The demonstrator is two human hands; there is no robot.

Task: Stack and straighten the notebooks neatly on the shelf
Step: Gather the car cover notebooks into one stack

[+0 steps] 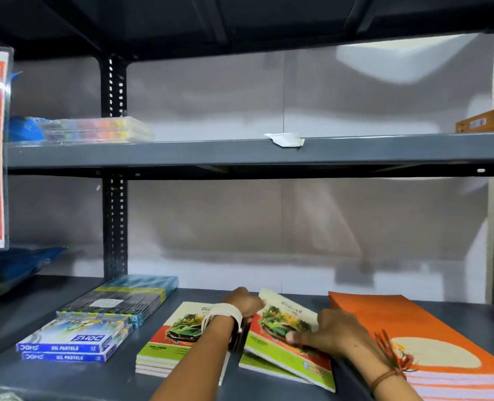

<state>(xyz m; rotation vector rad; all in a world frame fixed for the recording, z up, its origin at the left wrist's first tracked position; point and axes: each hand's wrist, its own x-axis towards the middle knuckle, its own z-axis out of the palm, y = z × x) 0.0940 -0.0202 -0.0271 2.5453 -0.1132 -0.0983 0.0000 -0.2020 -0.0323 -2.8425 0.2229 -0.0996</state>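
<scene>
Notebooks with a green car and palm trees on the cover lie on the lower shelf (101, 374). A squared stack (167, 342) lies to the left of my arms. To the right, a top notebook (290, 322) is lifted at its left edge above another notebook (257, 367) that lies flat and skewed. My left hand (244, 303), with a white band at the wrist, grips the raised left edge. My right hand (329, 332) rests on the cover, its thumb pressing the car picture.
Orange notebooks (408, 328) lie just right of my right hand. Two oil pastel boxes (69, 347) and wrapped pencil packs (121, 299) sit to the left. The upper shelf (211, 153) carries a clear marker case (95, 130), a paper scrap (286, 139) and a brown box (486, 121).
</scene>
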